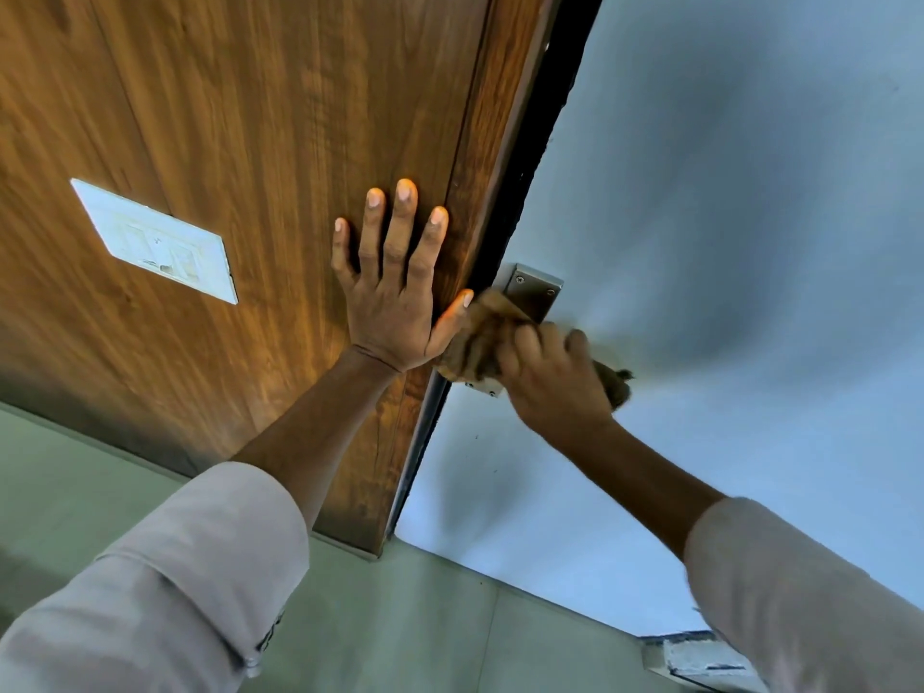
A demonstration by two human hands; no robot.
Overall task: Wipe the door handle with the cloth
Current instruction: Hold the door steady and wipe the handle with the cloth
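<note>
both hands busy: left hand (395,302) flat and spread on the wood panel (225,117), right hand (555,377) clenched on the cloth (475,337) bunched over the handle (532,292) just right of the left thumb, wiping seemingly midway, plate top uncovered.

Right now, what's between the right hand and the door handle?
The cloth: in the head view the right hand grips it bunched over the handle, hiding the lever. Only the metal backplate shows above.
</note>
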